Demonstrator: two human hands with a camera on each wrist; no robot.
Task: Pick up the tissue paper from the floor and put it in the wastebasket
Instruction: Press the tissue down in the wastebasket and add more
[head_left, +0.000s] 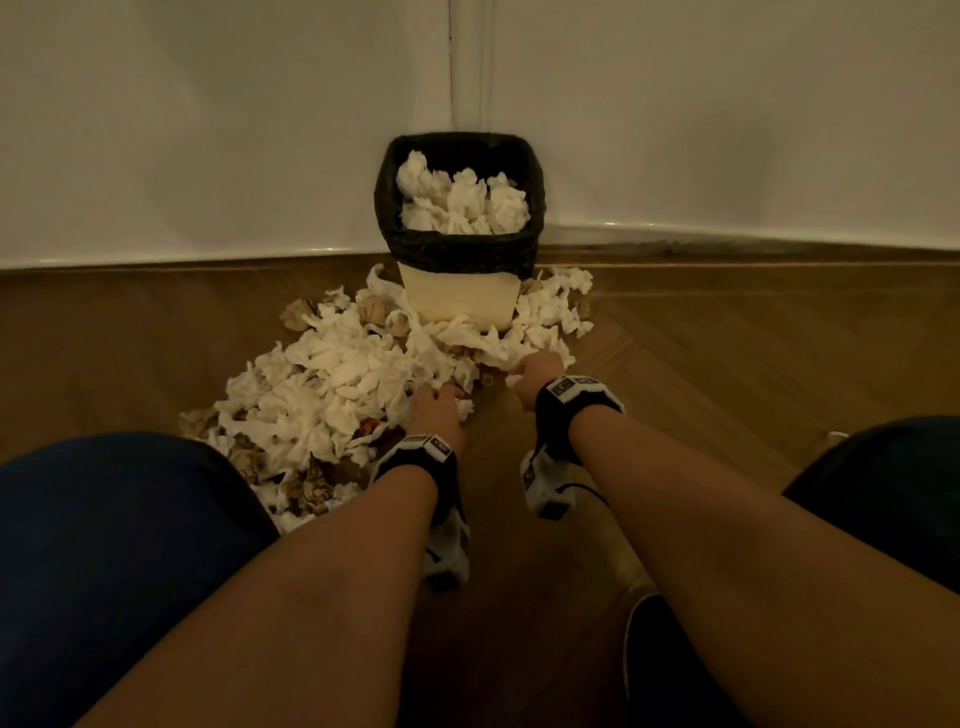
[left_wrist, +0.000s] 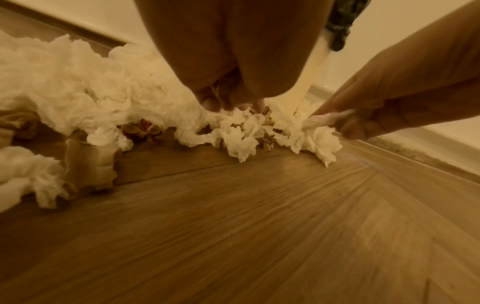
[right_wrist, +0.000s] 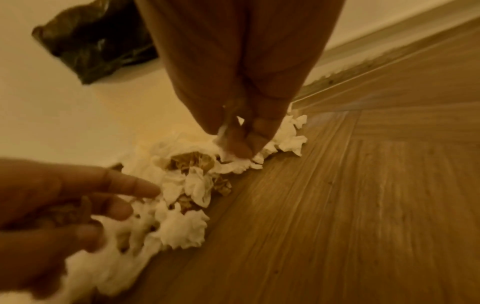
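- Beyond both hands, a cream wastebasket (head_left: 460, 299) with a black liner is seen holding crumpled tissues.
- Tissue paper (head_left: 332, 384) is heaped on the wood floor (head_left: 727, 364) left of the hands.
- Only the wrist views show the grips: a white tissue strand is pinched by the right hand (left_wrist: 384, 107); the left hand (right_wrist: 64, 207) is curled round brown paper.

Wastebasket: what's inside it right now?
The wastebasket, lined with a black bag, holds crumpled white tissue piled almost to the rim. Whatever lies under that top layer is covered, so it cannot be seen.
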